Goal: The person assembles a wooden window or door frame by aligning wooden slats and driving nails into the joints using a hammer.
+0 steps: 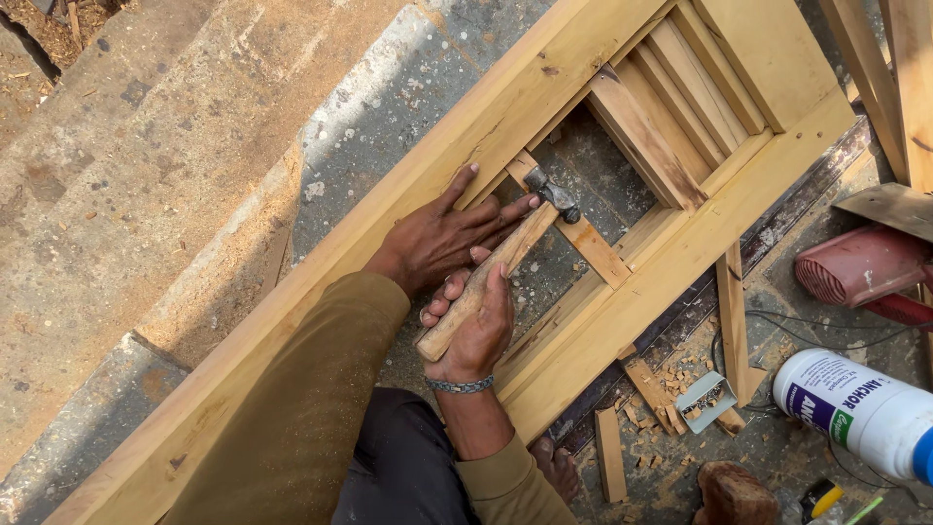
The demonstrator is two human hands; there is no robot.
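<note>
My right hand (476, 326) grips the wooden handle of a hammer (501, 262); its metal head (554, 192) rests against a loose wooden slat (583, 238) lying across the opening of a pale wooden louvre frame (622, 301). My left hand (452, 233) lies flat with fingers spread on the frame's long rail, fingertips touching the slat's upper end. Several slats (680, 97) sit fitted at an angle in the frame's upper part. A metal bracelet is on my right wrist.
A white plastic bottle (860, 408) lies at the right, a red power tool (860, 264) above it. Wood offcuts (610, 455), chips and a small box (708, 397) litter the ground. Concrete steps (146, 175) rise on the left. My bare foot (559, 467) shows below.
</note>
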